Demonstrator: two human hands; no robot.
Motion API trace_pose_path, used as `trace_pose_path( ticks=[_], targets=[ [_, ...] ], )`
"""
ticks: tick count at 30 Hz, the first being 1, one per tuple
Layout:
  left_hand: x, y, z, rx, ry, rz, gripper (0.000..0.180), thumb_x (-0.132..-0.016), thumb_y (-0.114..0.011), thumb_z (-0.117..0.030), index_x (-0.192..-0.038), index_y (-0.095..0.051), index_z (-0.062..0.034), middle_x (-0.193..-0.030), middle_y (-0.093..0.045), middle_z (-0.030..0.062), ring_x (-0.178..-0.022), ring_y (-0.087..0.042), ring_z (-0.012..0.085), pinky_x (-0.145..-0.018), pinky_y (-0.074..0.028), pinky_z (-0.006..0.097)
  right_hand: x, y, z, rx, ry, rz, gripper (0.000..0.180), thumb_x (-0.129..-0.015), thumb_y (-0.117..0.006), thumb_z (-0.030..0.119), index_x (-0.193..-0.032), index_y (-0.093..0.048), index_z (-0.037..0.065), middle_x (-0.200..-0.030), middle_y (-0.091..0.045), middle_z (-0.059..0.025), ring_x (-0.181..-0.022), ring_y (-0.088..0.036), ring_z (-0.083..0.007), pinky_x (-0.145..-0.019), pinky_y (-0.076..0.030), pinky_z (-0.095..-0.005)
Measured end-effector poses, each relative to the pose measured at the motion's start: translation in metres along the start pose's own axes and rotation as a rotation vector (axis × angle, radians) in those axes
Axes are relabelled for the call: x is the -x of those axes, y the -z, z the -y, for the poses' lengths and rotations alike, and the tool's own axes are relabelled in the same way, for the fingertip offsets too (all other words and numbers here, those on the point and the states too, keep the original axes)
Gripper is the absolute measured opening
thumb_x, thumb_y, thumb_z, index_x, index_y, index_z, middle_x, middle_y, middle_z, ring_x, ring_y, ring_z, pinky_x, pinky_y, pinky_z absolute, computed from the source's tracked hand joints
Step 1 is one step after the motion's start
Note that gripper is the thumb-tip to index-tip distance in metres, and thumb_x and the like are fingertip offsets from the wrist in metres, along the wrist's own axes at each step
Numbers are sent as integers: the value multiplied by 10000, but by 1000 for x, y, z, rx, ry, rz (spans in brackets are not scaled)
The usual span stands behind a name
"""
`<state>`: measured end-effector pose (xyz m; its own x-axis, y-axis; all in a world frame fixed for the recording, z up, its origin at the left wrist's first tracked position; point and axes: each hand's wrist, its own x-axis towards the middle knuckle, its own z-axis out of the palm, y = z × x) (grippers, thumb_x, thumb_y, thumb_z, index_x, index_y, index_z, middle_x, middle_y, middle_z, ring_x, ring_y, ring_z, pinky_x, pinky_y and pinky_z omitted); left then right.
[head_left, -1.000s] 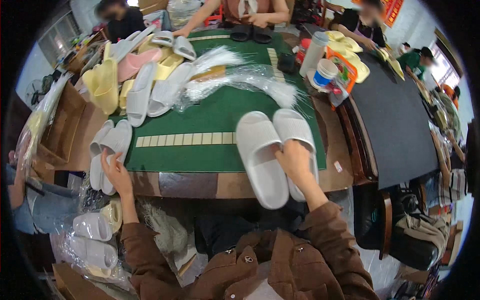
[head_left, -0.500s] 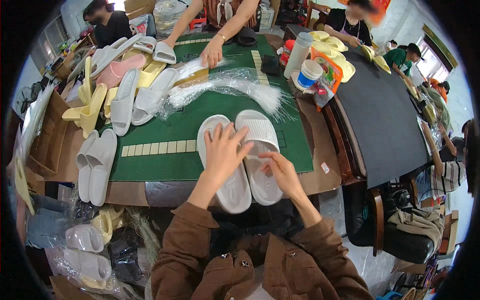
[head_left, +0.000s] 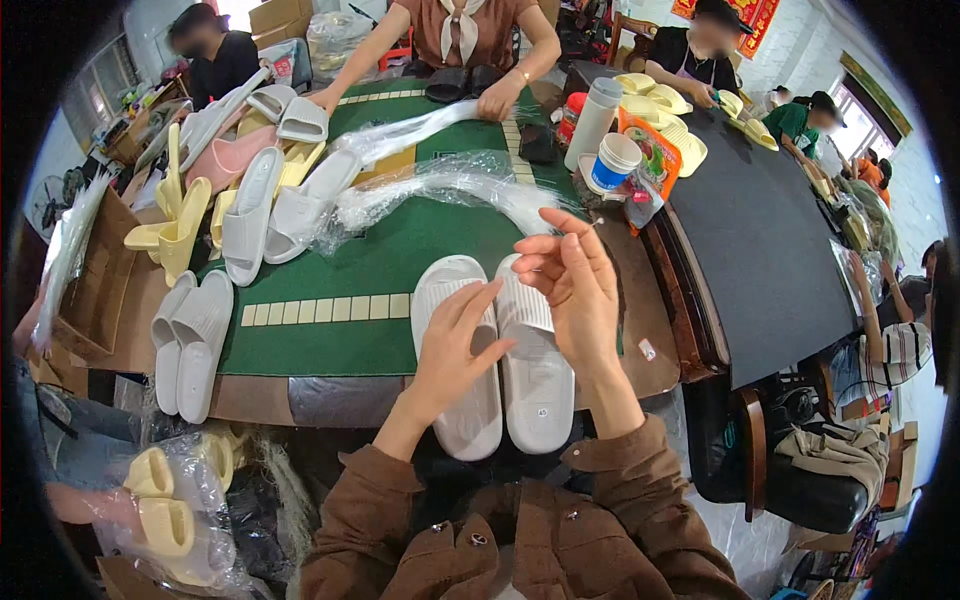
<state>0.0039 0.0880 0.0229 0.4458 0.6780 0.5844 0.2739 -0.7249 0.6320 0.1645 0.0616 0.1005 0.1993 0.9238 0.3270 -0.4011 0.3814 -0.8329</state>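
Observation:
Two light grey slippers lie side by side at the table's near edge, toes away from me, heels jutting over it: a left slipper and a right slipper. My left hand rests over the left slipper's strap, fingers stretched and thumb apart. Above the right slipper's toe, my right hand is raised with fingers bent and thumb against them. A tiny thing shows at its fingertips, too small to name. Just beyond lies a bundle of thin white plastic strands in clear wrap, its loose end beside my right hand.
A green mat covers the table, with a row of cream tiles. Grey, yellow and pink slippers pile up at left. A white tub stands right. Across the table, a person's hand holds another strand bundle.
My right hand has risen from the right slipper toward the strands' loose end. My left hand stays over the left slipper. The person opposite has drawn their strand bundle to the right.

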Motion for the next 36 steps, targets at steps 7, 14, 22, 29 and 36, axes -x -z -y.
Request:
trace_pose_path(
  ticks=[7, 14, 22, 29, 36],
  targets=[
    [17, 15, -21, 764, 297, -161, 439, -1046, -379, -339, -1242, -544, 18, -970, -651, 94, -1002, -589, 171, -967, -410, 360, -12, 43, -47, 669, -127, -114, 271, -992, -427, 152, -1095, -640, 22, -862, -663, -66, -772, -593, -121, -708, -462, -264],
    [-12, 22, 7, 258, 334, -488, 352, -1059, -370, -255, -1003, -602, 4, -911, -544, 49, -772, -503, 124, -806, -431, 293, -51, 40, -90, 1693, -175, 208, 243, -859, -517, 220, -893, -719, 89, -1028, -649, -148, -917, -641, -379, -825, -508, -468],
    [-44, 7, 12, 128, 356, -41, 654, -943, -433, 1, -1520, -131, -56, -802, -656, 168, -648, -615, 302, -596, -487, 412, -44, 49, -107, 1691, 48, 169, 182, -822, -543, 186, -786, -689, 85, -815, -667, -128, -781, -656, -358, -666, -513, -469],
    [-52, -12, 30, -471, 265, 82, 587, -825, -505, 46, -1380, -462, -142, -1032, -582, 173, -850, -630, 417, -711, -503, 505, -34, 47, -105, 1222, 185, -85, 92, -876, -559, 151, -885, -607, 73, -842, -657, -143, -748, -641, -359, -618, -492, -476],
    [-65, -27, 50, -431, 210, 63, 117, -908, -538, -83, -962, -600, 1, -986, -565, 155, -850, -630, 392, -711, -501, 491, -32, 48, -108, 1017, 155, -152, 121, -870, -608, 167, -887, -606, 47, -803, -637, -125, -719, -627, -324, -620, -476, -430]
  ],
)
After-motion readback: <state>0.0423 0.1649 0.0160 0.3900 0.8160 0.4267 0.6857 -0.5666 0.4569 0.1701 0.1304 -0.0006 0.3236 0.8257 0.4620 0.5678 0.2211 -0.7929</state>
